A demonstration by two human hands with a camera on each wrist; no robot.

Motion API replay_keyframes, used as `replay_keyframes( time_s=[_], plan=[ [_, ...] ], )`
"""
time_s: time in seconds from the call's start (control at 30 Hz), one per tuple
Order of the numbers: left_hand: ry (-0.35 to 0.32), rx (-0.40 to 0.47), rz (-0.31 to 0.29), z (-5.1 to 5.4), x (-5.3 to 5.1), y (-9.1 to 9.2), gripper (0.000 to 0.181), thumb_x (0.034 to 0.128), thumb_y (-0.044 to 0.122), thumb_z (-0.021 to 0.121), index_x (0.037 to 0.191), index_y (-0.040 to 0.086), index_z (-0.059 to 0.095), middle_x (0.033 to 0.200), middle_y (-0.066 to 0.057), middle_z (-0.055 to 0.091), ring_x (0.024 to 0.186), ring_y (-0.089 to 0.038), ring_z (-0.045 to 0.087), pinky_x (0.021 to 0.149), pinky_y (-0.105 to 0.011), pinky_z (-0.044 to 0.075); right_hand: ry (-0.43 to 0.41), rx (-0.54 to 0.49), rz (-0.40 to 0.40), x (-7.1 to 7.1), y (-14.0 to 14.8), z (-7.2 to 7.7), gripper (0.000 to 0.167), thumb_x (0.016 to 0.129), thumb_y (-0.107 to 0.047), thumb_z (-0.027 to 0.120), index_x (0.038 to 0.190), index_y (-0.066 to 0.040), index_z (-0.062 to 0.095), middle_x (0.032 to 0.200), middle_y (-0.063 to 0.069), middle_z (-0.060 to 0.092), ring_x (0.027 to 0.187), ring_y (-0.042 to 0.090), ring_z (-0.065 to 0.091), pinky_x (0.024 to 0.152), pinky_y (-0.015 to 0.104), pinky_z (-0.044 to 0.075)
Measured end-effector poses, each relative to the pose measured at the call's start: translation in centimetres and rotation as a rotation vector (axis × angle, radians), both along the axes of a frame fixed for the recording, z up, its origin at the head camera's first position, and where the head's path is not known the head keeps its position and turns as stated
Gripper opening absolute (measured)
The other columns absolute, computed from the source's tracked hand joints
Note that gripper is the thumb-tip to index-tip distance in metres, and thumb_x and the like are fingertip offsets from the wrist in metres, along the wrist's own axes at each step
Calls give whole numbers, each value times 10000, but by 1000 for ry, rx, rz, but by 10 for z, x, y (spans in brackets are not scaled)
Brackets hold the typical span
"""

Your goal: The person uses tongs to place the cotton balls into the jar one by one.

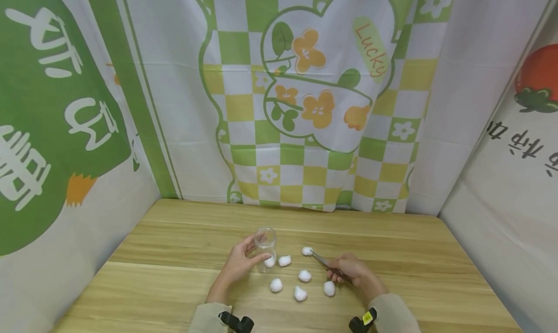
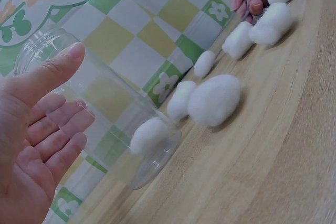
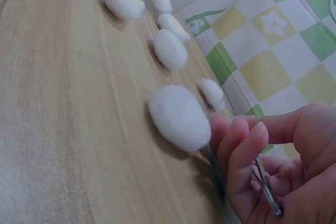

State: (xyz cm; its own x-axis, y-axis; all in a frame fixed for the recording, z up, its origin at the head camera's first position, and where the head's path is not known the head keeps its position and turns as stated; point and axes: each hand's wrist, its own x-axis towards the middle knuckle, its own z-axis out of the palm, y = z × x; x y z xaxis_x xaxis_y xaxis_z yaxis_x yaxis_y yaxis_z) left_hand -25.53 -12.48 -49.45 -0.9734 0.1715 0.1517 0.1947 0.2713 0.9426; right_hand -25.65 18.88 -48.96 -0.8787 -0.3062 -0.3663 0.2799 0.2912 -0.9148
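My left hand [image 1: 239,264] grips a clear jar [image 1: 265,248], thumb on the near side and fingers behind. The jar has no lid on and stands tilted in the left wrist view, its base at the wooden table. One white cotton ball [image 2: 149,136] lies inside near the bottom. My right hand [image 1: 352,269] holds metal tweezers [image 1: 321,260] that point away to the left. Their tips meet a cotton ball [image 1: 307,251] at the back; whether they pinch it cannot be told. In the right wrist view, fingers cover much of the tweezers [image 3: 268,190].
Several loose cotton balls lie between the hands, including one beside the jar [image 1: 285,261], one at the front [image 1: 300,293] and one near the right wrist [image 1: 329,288]. The wooden table [image 1: 183,245] ends at a checkered curtain [image 1: 305,178] behind; printed cloths hang at both sides.
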Motion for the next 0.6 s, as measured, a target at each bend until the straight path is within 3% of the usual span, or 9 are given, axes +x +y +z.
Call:
replay_keyframes(
  time_s=[0.6],
  plan=[
    [-3, 18, 4, 0, -1, 1, 641, 818, 188, 762, 1387, 60, 496, 1394, -134, 578, 1340, -314, 514, 1154, -424, 411, 13, -20, -58, -1, -2, -1, 240, 953, -82, 530, 1000, 131, 630, 614, -65, 593, 501, -38, 485, 439, 51, 382]
  ],
)
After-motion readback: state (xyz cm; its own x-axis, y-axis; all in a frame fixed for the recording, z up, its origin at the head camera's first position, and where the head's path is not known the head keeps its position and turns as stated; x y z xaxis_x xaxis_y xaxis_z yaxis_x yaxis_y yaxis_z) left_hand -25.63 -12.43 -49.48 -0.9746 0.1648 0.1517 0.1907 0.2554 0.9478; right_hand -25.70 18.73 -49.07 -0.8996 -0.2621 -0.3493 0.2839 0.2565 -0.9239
